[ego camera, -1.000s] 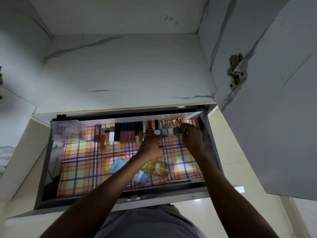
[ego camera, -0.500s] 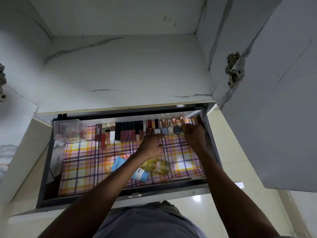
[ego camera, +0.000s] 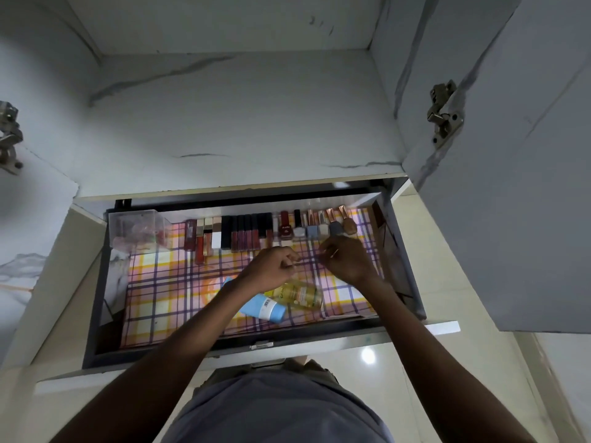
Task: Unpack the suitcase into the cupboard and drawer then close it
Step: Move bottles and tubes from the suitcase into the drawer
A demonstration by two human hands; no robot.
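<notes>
The drawer point(ego camera: 96, 282) is pulled out below the cupboard shelf point(ego camera: 240, 123) and lined with plaid paper point(ego camera: 166, 298). Along its back stand lipstick tubes point(ego camera: 246, 235) and nail polish bottles point(ego camera: 319, 228), with a brown bottle point(ego camera: 348, 227) at the right end. My left hand point(ego camera: 275, 266) hovers just in front of the row with curled fingers. My right hand point(ego camera: 345, 260) is beside it, also curled; I see nothing in either. A blue tube point(ego camera: 265, 306) and a yellow bottle point(ego camera: 303, 295) lie under my left wrist. The suitcase is out of view.
A clear plastic box point(ego camera: 137, 230) sits in the drawer's back left corner. The open cupboard door point(ego camera: 511, 187) hangs at the right on its hinge point(ego camera: 444, 113). Another hinge point(ego camera: 8, 135) shows at the far left. Glossy floor lies below the drawer front.
My right hand has left the right end of the nail polish row and drawn back toward me. My left hand has also pulled back from the bottles.
</notes>
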